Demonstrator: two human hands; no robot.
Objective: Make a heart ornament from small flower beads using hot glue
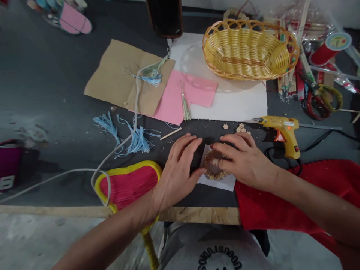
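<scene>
A small beaded ring (pixel 216 176), tan and knobbly, lies on a square of white paper (pixel 227 184) near the table's front edge. My left hand (pixel 182 168) is on its left side, fingers stretched and apart, with the thumb tip at the ring's left edge. Over the ring's upper right side rests my right hand (pixel 243 159), its fingers spread; they cover part of the ring, so their exact contact is partly hidden. Several small flower-shaped bead clusters (pixel 241 128) sit just beyond my right fingers.
A yellow glue gun (pixel 284 131) lies at right, near scissors (pixel 320 101) and a red thread spool (pixel 326 48). A wicker basket (pixel 250 52) stands behind. Blue tassels (pixel 137 140), a grey cable (pixel 137 97) and a pink-and-yellow paddle-shaped piece (pixel 128 185) are left; red cloth (pixel 315 183) is right.
</scene>
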